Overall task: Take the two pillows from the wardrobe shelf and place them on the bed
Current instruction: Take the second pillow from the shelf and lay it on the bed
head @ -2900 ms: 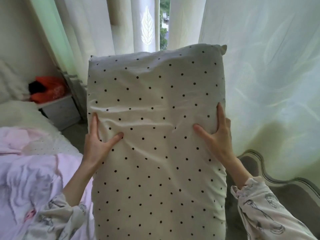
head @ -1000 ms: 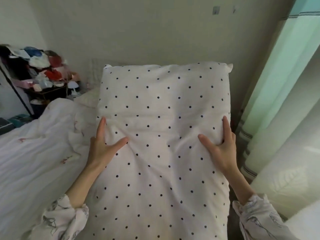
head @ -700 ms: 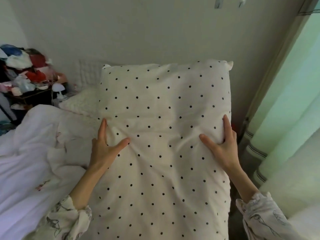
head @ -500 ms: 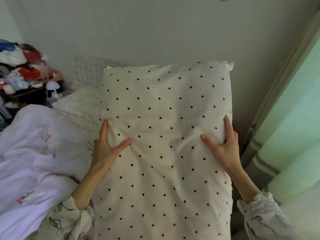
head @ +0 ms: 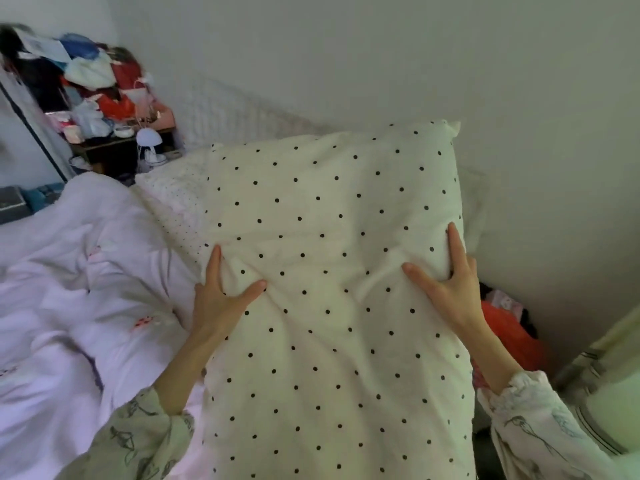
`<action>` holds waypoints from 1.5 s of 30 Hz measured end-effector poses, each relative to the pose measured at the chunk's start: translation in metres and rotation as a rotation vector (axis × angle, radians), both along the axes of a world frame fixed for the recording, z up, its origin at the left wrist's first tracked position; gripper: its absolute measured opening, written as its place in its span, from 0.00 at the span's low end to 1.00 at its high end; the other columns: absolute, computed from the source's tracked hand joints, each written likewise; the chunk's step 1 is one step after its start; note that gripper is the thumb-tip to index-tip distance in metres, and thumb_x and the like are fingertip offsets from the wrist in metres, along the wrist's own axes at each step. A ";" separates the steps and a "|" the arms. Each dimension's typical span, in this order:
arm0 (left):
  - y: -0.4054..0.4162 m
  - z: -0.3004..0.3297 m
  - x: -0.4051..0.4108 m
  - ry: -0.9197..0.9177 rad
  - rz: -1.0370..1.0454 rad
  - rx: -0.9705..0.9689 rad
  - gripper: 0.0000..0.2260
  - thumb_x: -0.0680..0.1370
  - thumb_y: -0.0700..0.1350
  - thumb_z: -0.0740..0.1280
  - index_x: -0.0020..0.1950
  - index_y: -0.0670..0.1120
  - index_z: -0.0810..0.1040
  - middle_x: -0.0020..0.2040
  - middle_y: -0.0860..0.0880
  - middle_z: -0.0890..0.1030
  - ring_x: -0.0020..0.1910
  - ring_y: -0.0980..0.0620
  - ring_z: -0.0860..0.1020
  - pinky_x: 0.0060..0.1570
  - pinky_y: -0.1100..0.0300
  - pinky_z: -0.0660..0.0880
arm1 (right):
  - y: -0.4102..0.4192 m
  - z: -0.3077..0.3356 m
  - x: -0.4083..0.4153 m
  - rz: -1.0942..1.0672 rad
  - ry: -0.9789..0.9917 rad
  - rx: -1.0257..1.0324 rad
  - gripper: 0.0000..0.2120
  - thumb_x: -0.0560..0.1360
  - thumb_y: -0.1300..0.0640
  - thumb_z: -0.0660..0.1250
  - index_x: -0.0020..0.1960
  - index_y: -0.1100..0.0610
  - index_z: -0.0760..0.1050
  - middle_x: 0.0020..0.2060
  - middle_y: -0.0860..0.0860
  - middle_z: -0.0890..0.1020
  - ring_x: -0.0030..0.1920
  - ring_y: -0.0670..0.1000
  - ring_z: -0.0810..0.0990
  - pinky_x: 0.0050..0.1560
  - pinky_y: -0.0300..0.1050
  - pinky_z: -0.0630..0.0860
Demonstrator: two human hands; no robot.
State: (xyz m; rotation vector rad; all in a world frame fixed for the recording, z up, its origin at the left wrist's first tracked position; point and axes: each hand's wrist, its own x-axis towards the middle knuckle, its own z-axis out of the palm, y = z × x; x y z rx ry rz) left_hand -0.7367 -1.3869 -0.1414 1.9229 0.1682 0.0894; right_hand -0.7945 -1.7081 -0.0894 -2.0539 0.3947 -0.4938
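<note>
We grip the white black-dotted fabric pillow [head: 332,289], left hand [head: 221,299] and right hand [head: 446,289] pinching its sides, steadying it above the bed.

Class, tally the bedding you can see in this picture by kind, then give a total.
Polka-dot pillows: 2, one held up by both hands, one lying at the head of the bed
Pale quilts: 1
Total: 3
</note>
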 end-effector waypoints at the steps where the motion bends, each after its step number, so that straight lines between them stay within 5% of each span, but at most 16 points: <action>1: -0.006 -0.003 0.008 0.013 0.024 0.004 0.44 0.65 0.60 0.74 0.71 0.67 0.49 0.70 0.48 0.67 0.67 0.46 0.67 0.62 0.51 0.67 | -0.007 0.000 0.016 0.026 0.004 -0.008 0.44 0.62 0.37 0.72 0.69 0.29 0.48 0.59 0.43 0.62 0.57 0.45 0.65 0.57 0.45 0.65; 8: -0.033 -0.029 0.084 0.103 0.186 -0.074 0.47 0.58 0.65 0.72 0.71 0.69 0.49 0.70 0.46 0.65 0.68 0.45 0.65 0.62 0.50 0.66 | -0.033 -0.012 0.142 0.199 0.053 -0.030 0.45 0.64 0.39 0.73 0.71 0.32 0.48 0.58 0.43 0.62 0.57 0.45 0.66 0.59 0.44 0.64; 23: -0.051 -0.126 0.286 0.257 0.427 -0.194 0.47 0.59 0.64 0.73 0.71 0.65 0.50 0.70 0.48 0.66 0.60 0.51 0.69 0.50 0.56 0.68 | -0.029 -0.076 0.441 0.449 0.233 -0.177 0.43 0.63 0.38 0.72 0.71 0.33 0.52 0.56 0.45 0.64 0.53 0.46 0.69 0.54 0.42 0.65; 28: -0.060 -0.161 0.319 0.370 0.500 -0.170 0.49 0.55 0.68 0.71 0.70 0.67 0.48 0.71 0.51 0.64 0.66 0.47 0.68 0.54 0.52 0.73 | -0.030 -0.113 0.503 0.521 0.319 -0.182 0.42 0.64 0.38 0.72 0.70 0.31 0.51 0.55 0.46 0.66 0.49 0.38 0.70 0.51 0.40 0.65; 33: -0.078 -0.180 0.356 0.391 0.548 -0.237 0.46 0.60 0.64 0.73 0.70 0.67 0.49 0.68 0.54 0.68 0.55 0.52 0.71 0.35 0.63 0.69 | -0.037 -0.144 0.566 0.598 0.378 -0.189 0.43 0.64 0.39 0.73 0.72 0.34 0.52 0.56 0.48 0.66 0.52 0.45 0.69 0.52 0.42 0.65; 39: -0.088 -0.213 0.416 0.478 0.645 -0.121 0.48 0.57 0.67 0.71 0.71 0.67 0.47 0.70 0.47 0.65 0.65 0.46 0.69 0.55 0.53 0.70 | -0.037 -0.194 0.658 0.704 0.437 -0.143 0.45 0.61 0.37 0.72 0.72 0.35 0.52 0.58 0.45 0.65 0.57 0.47 0.68 0.60 0.46 0.67; 45: -0.075 -0.289 0.481 0.537 0.644 -0.015 0.43 0.67 0.63 0.70 0.73 0.62 0.47 0.69 0.43 0.66 0.66 0.39 0.66 0.63 0.41 0.68 | -0.022 -0.284 0.732 0.712 0.440 -0.006 0.41 0.65 0.43 0.73 0.73 0.44 0.58 0.67 0.45 0.66 0.65 0.44 0.68 0.65 0.43 0.65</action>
